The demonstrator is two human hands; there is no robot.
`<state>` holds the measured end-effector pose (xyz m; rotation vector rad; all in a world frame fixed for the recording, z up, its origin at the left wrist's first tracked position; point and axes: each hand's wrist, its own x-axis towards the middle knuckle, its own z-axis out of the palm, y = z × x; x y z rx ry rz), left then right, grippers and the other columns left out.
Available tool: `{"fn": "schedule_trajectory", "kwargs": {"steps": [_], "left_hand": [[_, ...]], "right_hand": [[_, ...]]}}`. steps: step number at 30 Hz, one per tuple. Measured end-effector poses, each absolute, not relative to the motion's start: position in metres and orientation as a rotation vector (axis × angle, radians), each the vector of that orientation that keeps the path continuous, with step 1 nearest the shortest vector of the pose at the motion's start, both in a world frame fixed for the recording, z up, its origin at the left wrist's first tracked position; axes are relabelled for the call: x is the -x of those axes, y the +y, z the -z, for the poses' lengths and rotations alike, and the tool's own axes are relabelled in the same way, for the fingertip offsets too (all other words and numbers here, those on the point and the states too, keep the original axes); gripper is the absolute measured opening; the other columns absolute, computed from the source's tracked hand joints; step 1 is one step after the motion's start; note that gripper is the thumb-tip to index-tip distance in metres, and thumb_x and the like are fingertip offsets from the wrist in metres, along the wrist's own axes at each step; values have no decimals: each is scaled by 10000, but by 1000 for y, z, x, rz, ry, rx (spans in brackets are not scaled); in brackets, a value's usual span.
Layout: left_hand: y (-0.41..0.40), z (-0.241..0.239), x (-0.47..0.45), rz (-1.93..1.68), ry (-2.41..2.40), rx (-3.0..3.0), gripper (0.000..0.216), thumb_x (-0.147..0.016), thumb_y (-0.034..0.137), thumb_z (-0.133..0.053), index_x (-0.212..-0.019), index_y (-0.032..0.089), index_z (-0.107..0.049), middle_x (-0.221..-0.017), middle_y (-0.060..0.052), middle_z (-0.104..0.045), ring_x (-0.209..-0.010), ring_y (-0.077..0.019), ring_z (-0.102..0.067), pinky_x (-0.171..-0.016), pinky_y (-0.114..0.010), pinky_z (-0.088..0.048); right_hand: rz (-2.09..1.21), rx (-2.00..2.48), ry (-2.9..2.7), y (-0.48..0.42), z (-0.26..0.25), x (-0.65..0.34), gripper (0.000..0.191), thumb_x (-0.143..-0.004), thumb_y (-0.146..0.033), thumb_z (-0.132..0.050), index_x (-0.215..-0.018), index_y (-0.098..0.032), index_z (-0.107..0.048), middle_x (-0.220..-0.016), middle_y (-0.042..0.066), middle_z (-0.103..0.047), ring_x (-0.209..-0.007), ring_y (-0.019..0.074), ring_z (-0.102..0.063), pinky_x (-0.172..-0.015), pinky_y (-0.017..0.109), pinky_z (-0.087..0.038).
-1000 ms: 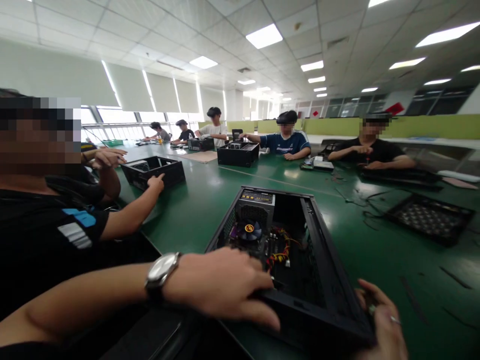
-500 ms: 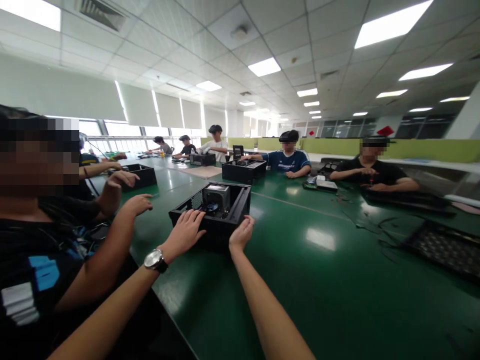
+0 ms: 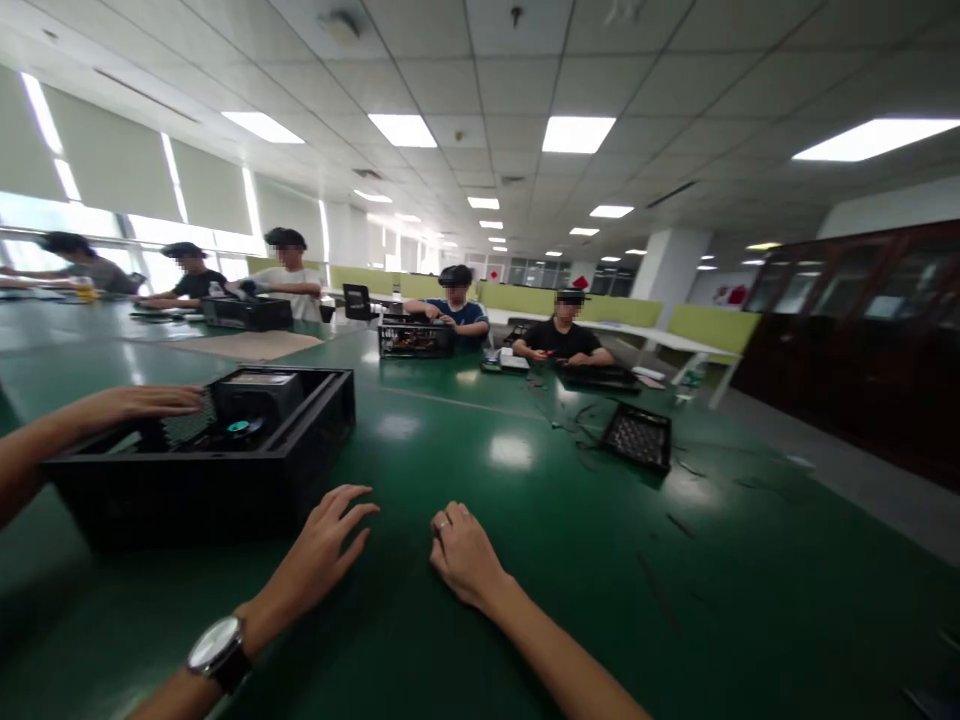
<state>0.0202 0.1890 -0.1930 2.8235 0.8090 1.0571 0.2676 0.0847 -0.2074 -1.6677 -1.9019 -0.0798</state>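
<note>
My left hand [image 3: 326, 545], with a watch at its wrist, is open with its fingers spread in the air. It is just right of the near corner of a black computer case [image 3: 187, 500] and holds nothing. My right hand [image 3: 466, 555] is over the green table [image 3: 480, 650], its fingers curled closed. Whatever it holds, if anything, is hidden. The case lies on its side with its top uncovered. Inside show a power supply [image 3: 262, 385] and a round fan [image 3: 241, 430]. Another person's hand [image 3: 142, 402] reaches over the case from the left.
A black perforated panel [image 3: 637, 437] and loose dark cables [image 3: 585, 430] lie to the right. Across the table, a person [image 3: 457, 300] works at another open case [image 3: 412, 340]. A further person [image 3: 566, 340] sits beside them. A brown sheet [image 3: 247, 345] lies at the far left.
My view has turned right. Both my hands have come off the computer case and are now to its right. The other person's hand now extends over the case.
</note>
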Motion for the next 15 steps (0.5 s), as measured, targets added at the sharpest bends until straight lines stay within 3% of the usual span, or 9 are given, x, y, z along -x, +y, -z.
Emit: {"fn": "schedule_trajectory", "kwargs": {"steps": [5, 10, 15], "left_hand": [[203, 232, -78, -970, 671, -2810, 309, -970, 298, -505, -1242, 327, -650, -1408, -46, -564, -1331, -303, -493, -1085, -515, -463], [199, 239, -73, -864, 634, -2770, 295, -977, 317, -514, -1227, 361, -665, -1336, -22, -624, -1270, -275, -550, -1065, -453, -490], [185, 224, -59, -735, 672, -2651, 295, -1003, 317, -469, -1241, 342, -640, -1246, -24, -656, -1169, -246, -590, -1041, -425, -501]], "right_hand": [[127, 1861, -1780, 22, 214, -320, 184, -914, -68, -404, -906, -219, -508, -923, 31, -550, -820, 180, -569, -727, 301, -480], [74, 1833, -1899, 20, 219, -318, 141, -898, -99, -483, -894, -228, -539, -900, 5, -590, -824, 180, -596, -762, 312, -483], [14, 1825, -1887, 21, 215, -316, 176, -949, -113, -421, -881, -221, -542, -879, 17, -598, -801, 184, -608, -714, 315, -476]]}}
